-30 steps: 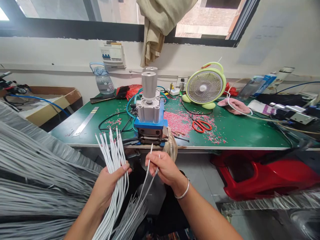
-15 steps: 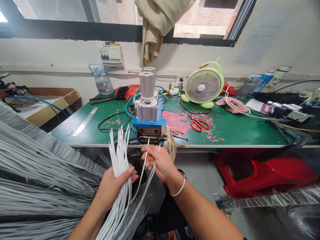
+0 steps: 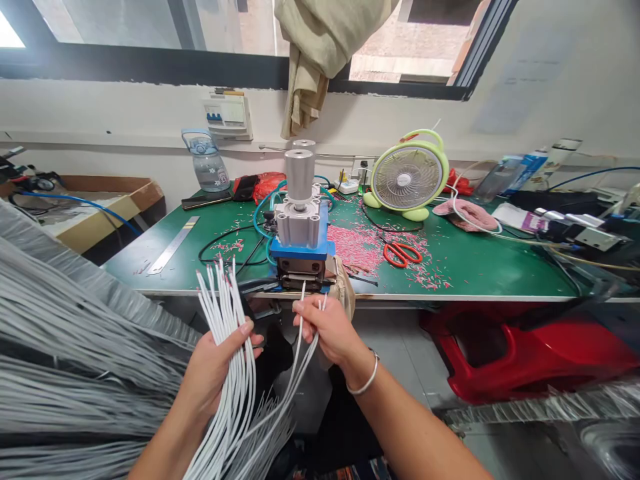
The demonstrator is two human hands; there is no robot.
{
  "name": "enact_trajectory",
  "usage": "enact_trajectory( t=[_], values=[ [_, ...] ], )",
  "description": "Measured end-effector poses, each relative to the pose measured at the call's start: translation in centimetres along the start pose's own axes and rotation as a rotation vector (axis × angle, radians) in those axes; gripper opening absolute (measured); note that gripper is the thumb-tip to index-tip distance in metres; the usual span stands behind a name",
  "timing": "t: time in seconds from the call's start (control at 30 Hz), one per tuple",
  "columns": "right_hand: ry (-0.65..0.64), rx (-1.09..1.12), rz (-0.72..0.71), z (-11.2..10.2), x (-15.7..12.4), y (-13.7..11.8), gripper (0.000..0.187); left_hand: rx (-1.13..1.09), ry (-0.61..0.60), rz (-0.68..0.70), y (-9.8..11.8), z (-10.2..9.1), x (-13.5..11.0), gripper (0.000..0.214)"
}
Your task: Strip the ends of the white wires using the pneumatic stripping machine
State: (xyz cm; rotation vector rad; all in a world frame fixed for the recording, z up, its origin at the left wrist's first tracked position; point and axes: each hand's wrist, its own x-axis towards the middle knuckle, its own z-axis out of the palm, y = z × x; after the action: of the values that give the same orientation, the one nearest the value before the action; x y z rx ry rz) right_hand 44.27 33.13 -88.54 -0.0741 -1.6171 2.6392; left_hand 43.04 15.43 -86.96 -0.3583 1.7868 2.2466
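Head view: gripping bundle of white wires (image 3: 223, 308) in left hand (image 3: 216, 360), fingers closed, lower left of centre; pinching single wire (image 3: 303, 293) in right hand (image 3: 329, 331), lower centre, tip upward near front of metal machine (image 3: 299, 225), mid-frame; cannot tell whether touching.

The green table (image 3: 500, 270) bears a fan (image 3: 406, 179), red scissors (image 3: 401, 252) and pink scraps (image 3: 354, 249) (widely strewn).

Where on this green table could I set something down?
Mainly the nearly bare stretch right of the scissors and pink scraps, in front of the pink cloth. A smaller patch lies between the ruler and black cable. Around the press it's crowded: hoses left, scraps right.
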Motion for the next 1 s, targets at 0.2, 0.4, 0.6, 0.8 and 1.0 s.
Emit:
enact_trajectory(
  t=[0.2, 0.4, 0.6, 0.8, 1.0],
  values=[
    [-0.046, -0.049, -0.019, 0.2, -0.8, 0.4, 0.023, 0.159, -0.094, 0.034, -1.0, 0.3, 0.0, 0.031],
    [-0.126, -0.138, 0.045, 1.5, -0.7, 0.8, 0.026, 0.416, -0.206, 0.201, -1.8, 0.0, 0.1, 0.028],
    [0.008, 0.214, 0.065, 1.2, 0.2, -0.2, 0.021, 0.128, -0.011, 0.124, -0.4, 0.0, -0.1, 0.034],
    [0.012, 0.376, 0.116, 1.0, 0.2, -0.8, 0.021, 0.02, 0.072, 0.172, 1.0, -0.2, 0.1, 0.033],
    [0.05, 0.426, 0.083, 1.1, 0.3, -1.1, 0.017, -0.005, 0.071, 0.178, 1.3, 0.1, 0.1, 0.031]
  ],
)
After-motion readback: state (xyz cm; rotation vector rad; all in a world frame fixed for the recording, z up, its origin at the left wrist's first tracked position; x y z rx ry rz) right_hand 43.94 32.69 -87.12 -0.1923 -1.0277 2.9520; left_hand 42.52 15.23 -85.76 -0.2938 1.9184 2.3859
